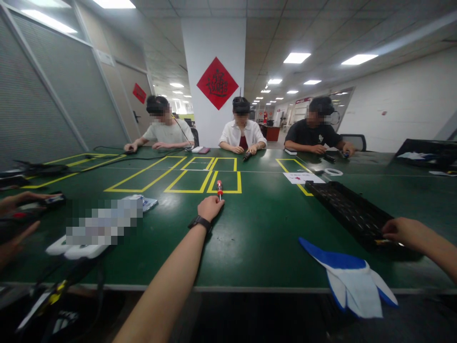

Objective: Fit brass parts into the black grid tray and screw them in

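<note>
My left hand [210, 207], with a dark watch on its wrist, rests on the green table. Its fingers are closed at the metal shaft of a screwdriver [219, 188], whose red and clear handle points away from me. On the right, my right hand [407, 232] reaches over the near end of a long black tray [342, 206]. The fingers are curled together there, and I cannot make out what is between them. A small yellowish piece [382, 242] shows just below the fingertips. Small light pieces or slots line the tray floor.
A blue and white glove [357, 281] hangs over the near table edge. White items [89, 247], partly blurred, lie left. At the left edge is another person's hand [17, 205] with a dark device. Three people sit opposite. Yellow tape outlines, a paper sheet [298, 177] and a tape roll [332, 172] lie ahead.
</note>
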`<action>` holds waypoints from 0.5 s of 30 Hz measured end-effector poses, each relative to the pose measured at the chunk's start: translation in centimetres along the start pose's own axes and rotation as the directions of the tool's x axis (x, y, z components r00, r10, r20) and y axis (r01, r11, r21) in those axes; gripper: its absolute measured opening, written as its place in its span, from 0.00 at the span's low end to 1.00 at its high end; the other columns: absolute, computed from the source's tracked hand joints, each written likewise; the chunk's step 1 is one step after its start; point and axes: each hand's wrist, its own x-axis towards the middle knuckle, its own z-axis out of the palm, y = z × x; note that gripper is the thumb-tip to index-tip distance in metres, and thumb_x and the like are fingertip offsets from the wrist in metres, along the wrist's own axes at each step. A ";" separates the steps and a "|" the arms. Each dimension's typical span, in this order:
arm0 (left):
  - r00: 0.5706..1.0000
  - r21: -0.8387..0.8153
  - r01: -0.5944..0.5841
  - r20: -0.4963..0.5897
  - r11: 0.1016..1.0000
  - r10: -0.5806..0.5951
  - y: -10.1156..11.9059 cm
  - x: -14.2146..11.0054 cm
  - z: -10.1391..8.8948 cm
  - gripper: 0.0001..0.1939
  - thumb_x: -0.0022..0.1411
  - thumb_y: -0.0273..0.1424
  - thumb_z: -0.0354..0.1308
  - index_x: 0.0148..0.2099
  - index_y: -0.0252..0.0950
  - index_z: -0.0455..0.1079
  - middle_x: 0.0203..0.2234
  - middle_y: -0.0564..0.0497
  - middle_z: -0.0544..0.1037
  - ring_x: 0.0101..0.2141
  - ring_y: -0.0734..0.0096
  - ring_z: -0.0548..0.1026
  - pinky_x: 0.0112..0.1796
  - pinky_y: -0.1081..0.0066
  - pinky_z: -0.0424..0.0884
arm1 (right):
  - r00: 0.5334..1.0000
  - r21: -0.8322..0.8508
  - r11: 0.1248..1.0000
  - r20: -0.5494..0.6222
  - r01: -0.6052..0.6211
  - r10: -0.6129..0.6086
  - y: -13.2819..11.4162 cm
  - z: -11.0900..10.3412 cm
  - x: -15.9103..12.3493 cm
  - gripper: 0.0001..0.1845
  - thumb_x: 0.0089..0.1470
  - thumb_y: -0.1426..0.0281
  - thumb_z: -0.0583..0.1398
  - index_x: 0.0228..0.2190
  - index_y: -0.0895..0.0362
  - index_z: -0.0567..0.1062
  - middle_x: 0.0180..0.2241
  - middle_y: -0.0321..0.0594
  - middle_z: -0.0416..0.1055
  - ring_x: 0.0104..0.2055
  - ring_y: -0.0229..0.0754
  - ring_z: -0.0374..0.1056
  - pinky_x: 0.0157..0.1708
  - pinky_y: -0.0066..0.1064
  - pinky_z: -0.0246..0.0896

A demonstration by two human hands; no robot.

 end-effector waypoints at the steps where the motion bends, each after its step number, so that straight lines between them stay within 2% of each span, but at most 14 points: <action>1: 1.000 0.001 -0.004 -0.005 1.000 0.004 0.0 0.0 0.0 0.20 0.57 0.48 0.46 0.29 0.39 0.70 0.29 0.49 0.77 0.32 0.65 0.73 0.28 0.73 0.61 | 1.000 0.008 1.000 -0.007 0.009 -0.009 0.2 0.0 0.0 0.09 0.41 0.68 0.60 0.27 0.57 0.77 0.31 0.45 0.76 0.35 0.49 0.71 0.35 0.36 0.62; 4: 1.000 0.005 -0.013 -0.010 1.000 0.013 -0.1 0.1 0.1 0.21 0.57 0.48 0.45 0.29 0.39 0.70 0.29 0.49 0.77 0.33 0.65 0.73 0.27 0.73 0.60 | 0.999 0.018 0.999 -0.034 0.027 -0.026 0.3 -0.2 -0.3 0.10 0.40 0.68 0.59 0.27 0.56 0.78 0.31 0.44 0.76 0.35 0.50 0.72 0.35 0.36 0.63; 8: 1.000 0.007 -0.012 -0.008 1.000 0.012 0.0 0.1 0.1 0.20 0.58 0.47 0.46 0.30 0.39 0.70 0.30 0.49 0.77 0.33 0.65 0.73 0.29 0.72 0.61 | 0.993 0.001 1.000 -0.113 0.028 -0.028 -1.0 -0.6 -1.0 0.13 0.44 0.66 0.56 0.30 0.56 0.78 0.34 0.44 0.76 0.36 0.49 0.71 0.35 0.36 0.63; 11: 1.000 0.006 -0.005 -0.004 1.000 0.005 0.0 0.1 0.1 0.20 0.58 0.47 0.46 0.30 0.39 0.70 0.30 0.49 0.77 0.33 0.65 0.73 0.29 0.72 0.61 | 0.973 0.045 0.994 -0.217 0.097 -0.085 -2.2 -0.5 -0.8 0.19 0.46 0.61 0.55 0.37 0.58 0.75 0.37 0.45 0.75 0.38 0.48 0.71 0.37 0.35 0.63; 13: 1.000 -0.001 -0.007 -0.005 1.000 0.007 0.0 0.1 0.1 0.20 0.58 0.47 0.46 0.29 0.39 0.70 0.29 0.49 0.77 0.32 0.65 0.73 0.28 0.72 0.61 | 0.963 0.077 0.989 -0.250 0.126 -0.104 -2.2 -0.3 -0.4 0.22 0.45 0.60 0.57 0.40 0.59 0.73 0.39 0.47 0.75 0.39 0.48 0.71 0.37 0.35 0.64; 15: 1.000 -0.005 -0.012 -0.009 1.000 0.012 0.0 0.1 0.1 0.20 0.57 0.47 0.46 0.29 0.39 0.70 0.29 0.49 0.76 0.32 0.66 0.72 0.27 0.72 0.60 | 0.960 0.047 0.995 -0.270 0.087 -0.072 -1.3 -0.1 0.2 0.17 0.41 0.62 0.60 0.33 0.58 0.75 0.34 0.46 0.76 0.34 0.50 0.72 0.33 0.37 0.65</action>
